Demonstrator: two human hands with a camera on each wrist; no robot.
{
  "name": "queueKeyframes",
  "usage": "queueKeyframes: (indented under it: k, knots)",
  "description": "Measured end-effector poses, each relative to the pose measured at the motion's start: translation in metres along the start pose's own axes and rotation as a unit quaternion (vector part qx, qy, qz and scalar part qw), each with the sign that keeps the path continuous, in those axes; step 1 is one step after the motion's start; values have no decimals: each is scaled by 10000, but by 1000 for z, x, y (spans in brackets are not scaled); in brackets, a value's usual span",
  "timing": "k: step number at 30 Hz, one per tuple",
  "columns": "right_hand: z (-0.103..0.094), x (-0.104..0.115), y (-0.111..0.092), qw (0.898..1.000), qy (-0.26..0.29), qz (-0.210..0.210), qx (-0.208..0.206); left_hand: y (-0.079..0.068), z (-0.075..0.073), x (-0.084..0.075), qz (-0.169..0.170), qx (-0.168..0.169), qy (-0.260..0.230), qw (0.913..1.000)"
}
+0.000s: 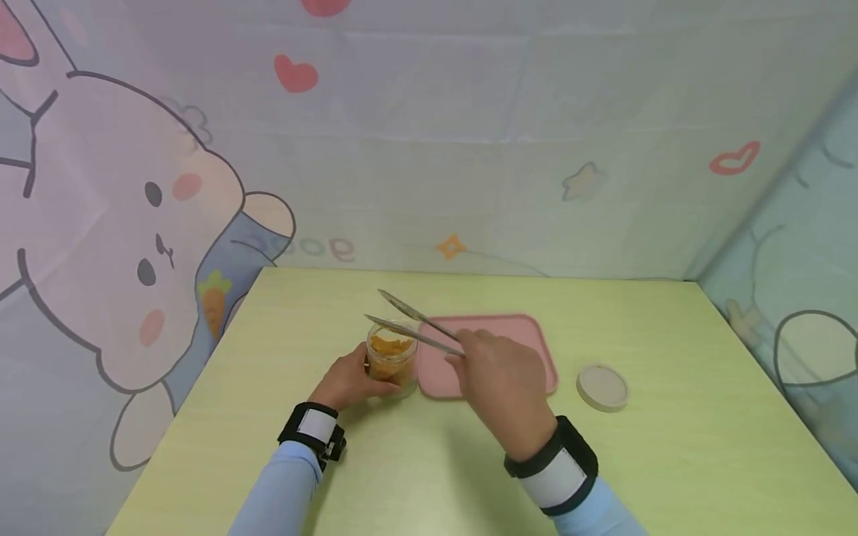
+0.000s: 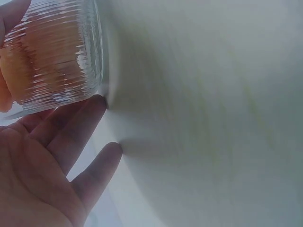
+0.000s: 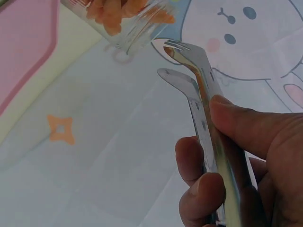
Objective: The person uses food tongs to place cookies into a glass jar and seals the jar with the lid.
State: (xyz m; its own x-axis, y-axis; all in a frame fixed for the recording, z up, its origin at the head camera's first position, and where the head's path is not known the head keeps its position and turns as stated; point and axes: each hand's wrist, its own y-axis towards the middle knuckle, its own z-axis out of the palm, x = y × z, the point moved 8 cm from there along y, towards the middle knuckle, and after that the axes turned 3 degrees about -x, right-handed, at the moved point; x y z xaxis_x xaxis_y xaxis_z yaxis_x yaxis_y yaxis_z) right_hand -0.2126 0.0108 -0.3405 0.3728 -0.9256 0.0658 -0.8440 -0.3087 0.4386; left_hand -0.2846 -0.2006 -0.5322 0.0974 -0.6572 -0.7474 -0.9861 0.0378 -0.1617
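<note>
My left hand point(image 1: 348, 381) holds a clear glass jar point(image 1: 394, 371) upright on the table, thumb on the near side. Ribbed walls show in the left wrist view, with soft orange pieces point(image 2: 49, 52) inside. My right hand point(image 1: 506, 380) grips a pair of metal tongs point(image 3: 206, 85) between thumb and fingers. The two arms of the tongs stand apart, with no food between their tips in the right wrist view. Seen from the head, the tongs point left and cross over the jar's open mouth.
Right beside the jar lies a pink tray point(image 1: 496, 325), partly covered by my right hand. A pale round lid point(image 1: 603, 387) rests on the yellow-green table point(image 1: 677, 447) to the right of the tray. Behind the table hangs a printed cloth point(image 1: 429, 179).
</note>
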Motion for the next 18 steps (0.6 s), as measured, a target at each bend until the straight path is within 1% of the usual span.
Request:
queueKeyframes:
  k: [6,8,12,15,18]
  knots:
    - [2,-10,1,9990,267,314,142,1,-1,0,-24,5,54,10000]
    - [4,-9,0,9984,394,317,257,2,-1,0,-34,2,28,10000]
    - [8,-2,-1,9972,550,165,476,1,-1,0,-45,33,-55,10000]
    - [7,-3,-1,9983,240,230,484,1,0,0,-33,50,-49,10000]
    - [4,-10,0,9985,-86,444,318,0,0,0,-18,45,38,10000]
